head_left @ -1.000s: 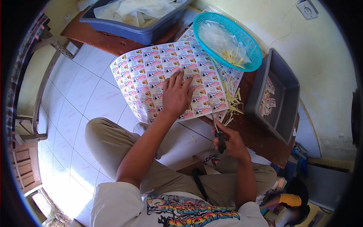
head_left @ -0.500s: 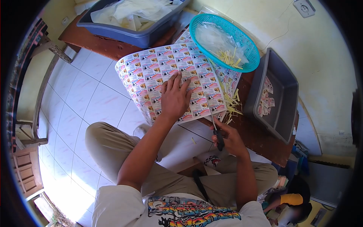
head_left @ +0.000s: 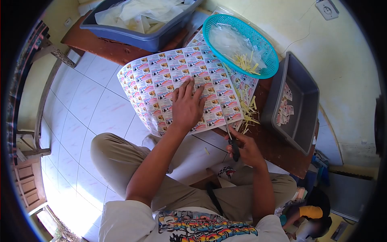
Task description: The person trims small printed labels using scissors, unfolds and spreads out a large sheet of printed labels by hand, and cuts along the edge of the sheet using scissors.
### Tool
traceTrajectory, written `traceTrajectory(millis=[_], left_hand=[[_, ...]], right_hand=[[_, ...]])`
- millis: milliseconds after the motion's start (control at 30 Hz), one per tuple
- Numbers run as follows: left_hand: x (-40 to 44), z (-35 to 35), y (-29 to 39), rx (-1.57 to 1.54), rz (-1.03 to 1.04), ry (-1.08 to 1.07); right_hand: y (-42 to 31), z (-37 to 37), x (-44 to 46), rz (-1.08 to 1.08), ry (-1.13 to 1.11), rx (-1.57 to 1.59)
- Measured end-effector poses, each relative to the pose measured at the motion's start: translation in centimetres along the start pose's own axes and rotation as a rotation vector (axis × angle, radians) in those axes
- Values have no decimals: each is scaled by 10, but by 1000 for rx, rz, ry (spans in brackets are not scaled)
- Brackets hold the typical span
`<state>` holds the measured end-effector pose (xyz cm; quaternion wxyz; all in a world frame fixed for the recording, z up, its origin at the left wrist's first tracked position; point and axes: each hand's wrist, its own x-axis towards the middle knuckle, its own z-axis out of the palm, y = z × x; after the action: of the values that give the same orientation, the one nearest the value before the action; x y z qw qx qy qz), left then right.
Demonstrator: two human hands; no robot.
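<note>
A large sheet of printed labels (head_left: 161, 76) lies over the low table, its left part curling down past the table's edge. My left hand (head_left: 188, 105) rests flat on the middle of this sheet, fingers spread a little. At the sheet's near right edge, my right hand (head_left: 246, 150) is closed around the black handle of a pair of scissors (head_left: 234, 148). The scissors' thin blade points away from me and meets the sheet between two columns of labels. Thin yellowish paper strips (head_left: 250, 111) lie just right of the sheet.
A turquoise basket (head_left: 271, 64) with clear plastic and strips stands behind the sheet. On the right, a grey tub (head_left: 300, 105) holds cut labels. Another tub (head_left: 149, 40) at the back left contains translucent sheets. Another person (head_left: 312, 213) sits at lower right.
The sheet's curled left part has spread slightly outward and down to the left. Both hands stay in nearly the same places, the scissors still at the near edge.
</note>
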<state>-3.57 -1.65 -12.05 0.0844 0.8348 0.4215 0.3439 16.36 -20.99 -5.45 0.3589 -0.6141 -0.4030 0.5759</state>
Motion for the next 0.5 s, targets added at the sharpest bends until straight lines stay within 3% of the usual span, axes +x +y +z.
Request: traceTrajectory(millis=[500], left_hand=[[1,-1,0,-2,-9,-20]], right_hand=[[-6,0,10,12,8,73]])
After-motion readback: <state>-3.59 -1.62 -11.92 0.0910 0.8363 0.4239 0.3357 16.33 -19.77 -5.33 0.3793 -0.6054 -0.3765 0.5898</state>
